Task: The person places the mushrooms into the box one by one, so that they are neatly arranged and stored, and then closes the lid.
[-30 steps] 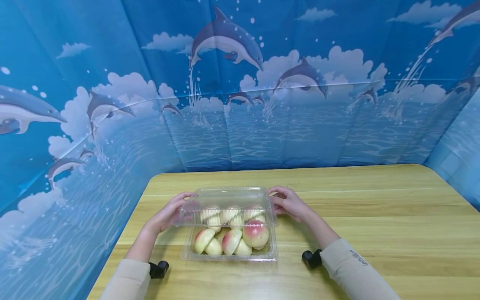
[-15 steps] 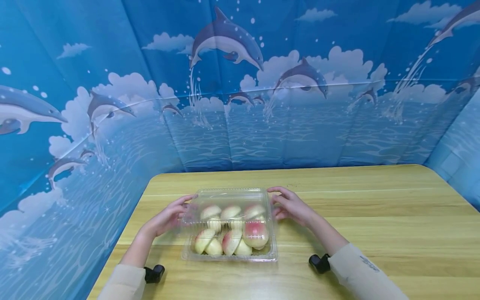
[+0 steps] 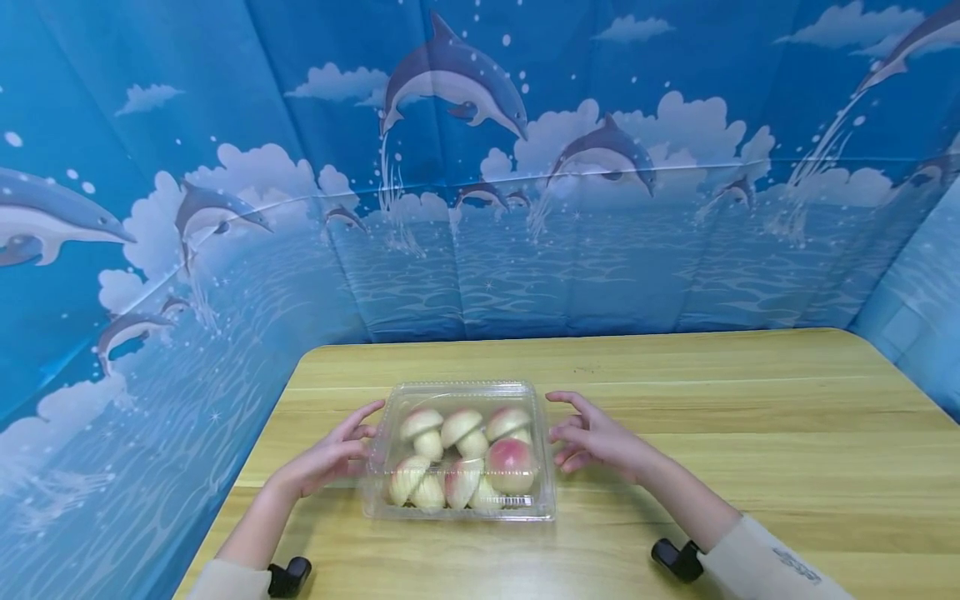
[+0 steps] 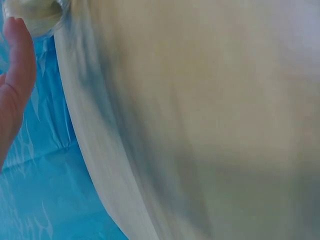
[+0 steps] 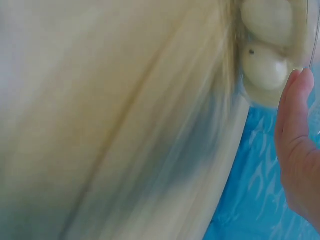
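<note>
A clear plastic clamshell box lies on the table with its lid lowered over the base. Inside are several pale, mushroom-shaped pieces with pink blushes; one at the front right shows a round pink top. My left hand is at the box's left side, fingers loosely bent, tips at or very near the lid's edge; contact is unclear. On the other side my right hand hovers slightly apart from the box, its fingers loosely spread. The right wrist view shows the right hand beside two pale pieces.
The light wooden table extends to the right of the box. Behind and to the left hangs a blue dolphin-print curtain. A black device sits at the right wrist, and a similar one at the left.
The lid has come down from a raised tilt to lie over the pieces. Both hands have let go of its sides and drawn back towards me, the right one also moving outward.
</note>
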`<state>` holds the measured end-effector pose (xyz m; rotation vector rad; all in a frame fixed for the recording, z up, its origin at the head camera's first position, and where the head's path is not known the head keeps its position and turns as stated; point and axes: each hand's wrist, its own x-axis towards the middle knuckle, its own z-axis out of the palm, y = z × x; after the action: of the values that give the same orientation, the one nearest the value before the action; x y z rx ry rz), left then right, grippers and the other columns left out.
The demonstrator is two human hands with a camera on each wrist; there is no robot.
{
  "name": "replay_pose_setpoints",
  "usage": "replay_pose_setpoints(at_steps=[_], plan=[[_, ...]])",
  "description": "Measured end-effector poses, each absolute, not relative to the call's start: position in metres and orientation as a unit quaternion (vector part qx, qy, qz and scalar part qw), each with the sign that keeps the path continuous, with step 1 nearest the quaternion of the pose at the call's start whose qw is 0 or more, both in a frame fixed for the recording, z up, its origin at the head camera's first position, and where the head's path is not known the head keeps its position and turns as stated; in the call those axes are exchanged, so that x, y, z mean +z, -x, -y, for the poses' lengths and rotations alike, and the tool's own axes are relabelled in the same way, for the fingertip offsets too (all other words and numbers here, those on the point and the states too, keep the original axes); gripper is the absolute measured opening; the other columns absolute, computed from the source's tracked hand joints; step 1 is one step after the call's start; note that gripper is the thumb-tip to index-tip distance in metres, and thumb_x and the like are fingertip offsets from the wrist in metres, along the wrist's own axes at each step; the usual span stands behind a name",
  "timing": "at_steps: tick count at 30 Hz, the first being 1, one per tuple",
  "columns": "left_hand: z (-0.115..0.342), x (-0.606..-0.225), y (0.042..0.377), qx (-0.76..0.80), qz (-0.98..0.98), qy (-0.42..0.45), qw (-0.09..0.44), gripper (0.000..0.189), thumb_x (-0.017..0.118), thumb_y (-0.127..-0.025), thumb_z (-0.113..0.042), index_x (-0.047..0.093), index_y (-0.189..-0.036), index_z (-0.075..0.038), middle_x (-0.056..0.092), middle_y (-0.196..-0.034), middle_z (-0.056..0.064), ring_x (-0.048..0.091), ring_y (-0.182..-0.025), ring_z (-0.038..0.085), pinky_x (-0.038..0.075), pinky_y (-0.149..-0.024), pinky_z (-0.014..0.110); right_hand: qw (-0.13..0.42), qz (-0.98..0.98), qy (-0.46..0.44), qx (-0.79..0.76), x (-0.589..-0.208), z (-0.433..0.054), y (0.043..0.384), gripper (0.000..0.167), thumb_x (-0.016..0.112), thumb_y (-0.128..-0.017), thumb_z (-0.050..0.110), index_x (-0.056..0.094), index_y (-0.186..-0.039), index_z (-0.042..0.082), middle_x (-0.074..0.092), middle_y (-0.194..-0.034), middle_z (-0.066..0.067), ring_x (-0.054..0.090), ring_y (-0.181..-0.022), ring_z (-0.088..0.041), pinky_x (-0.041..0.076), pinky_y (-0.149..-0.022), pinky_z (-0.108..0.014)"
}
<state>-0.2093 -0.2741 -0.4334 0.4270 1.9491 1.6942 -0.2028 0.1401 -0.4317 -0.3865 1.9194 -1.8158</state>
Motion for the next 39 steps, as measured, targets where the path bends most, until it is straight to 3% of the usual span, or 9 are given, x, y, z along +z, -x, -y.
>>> replay_pose_setpoints(at_steps=[9, 14, 24, 34, 39], plan=[[0.277, -0.437, 0.186, 0.632, -0.702, -0.163, 0.285, 0.083, 0.053, -0.086, -0.004, -0.002, -0.149, -0.008, 0.045, -0.104, 0.008, 0.057, -0.081, 0.014, 0.05, -0.077, 0.035, 0.272, -0.668, 0.154, -0.675, -0.433, -0.139, 0.177, 0.085, 0.06, -0.086, 0.002, 0.001, -0.147, 0.004, 0.057, -0.094, -0.011, 0.062, -0.077, -0.023, 0.054, -0.067, -0.032], [0.275, -0.439, 0.176, 0.639, -0.69, -0.161, 0.301, 0.085, 0.054, -0.085, -0.002, -0.003, -0.147, -0.004, 0.049, -0.103, 0.008, 0.059, -0.082, 0.015, 0.051, -0.077, 0.036, 0.294, -0.65, 0.152, -0.684, -0.434, -0.136, 0.166, 0.094, 0.064, -0.081, -0.001, -0.004, -0.146, 0.001, 0.058, -0.091, -0.011, 0.063, -0.074, -0.023, 0.054, -0.067, -0.034], [0.271, -0.441, 0.168, 0.646, -0.671, -0.145, 0.334, 0.087, 0.057, -0.086, -0.003, -0.007, -0.146, 0.0, 0.054, -0.108, 0.011, 0.062, -0.083, 0.018, 0.052, -0.077, 0.034, 0.306, -0.637, 0.127, -0.696, -0.437, -0.127, 0.154, 0.091, 0.066, -0.08, -0.002, 0.002, -0.145, -0.003, 0.06, -0.084, -0.009, 0.064, -0.071, -0.022, 0.054, -0.069, -0.035], [0.271, -0.44, 0.158, 0.701, -0.615, -0.125, 0.338, 0.08, 0.055, -0.088, 0.003, -0.003, -0.143, 0.009, 0.059, -0.093, 0.002, 0.063, -0.087, 0.017, 0.051, -0.081, 0.03, 0.32, -0.613, 0.112, -0.714, -0.439, -0.124, 0.15, 0.089, 0.063, -0.08, -0.005, 0.001, -0.143, -0.001, 0.062, -0.083, -0.012, 0.065, -0.069, -0.021, 0.055, -0.066, -0.032], [0.268, -0.435, 0.154, 0.706, -0.618, -0.099, 0.333, 0.078, 0.055, -0.088, 0.002, 0.0, -0.142, 0.01, 0.061, -0.09, 0.005, 0.065, -0.086, 0.02, 0.052, -0.079, 0.03, 0.327, -0.602, 0.109, -0.72, -0.44, -0.122, 0.148, 0.088, 0.061, -0.08, -0.004, 0.0, -0.143, -0.002, 0.062, -0.085, -0.015, 0.065, -0.068, -0.019, 0.055, -0.065, -0.03]])
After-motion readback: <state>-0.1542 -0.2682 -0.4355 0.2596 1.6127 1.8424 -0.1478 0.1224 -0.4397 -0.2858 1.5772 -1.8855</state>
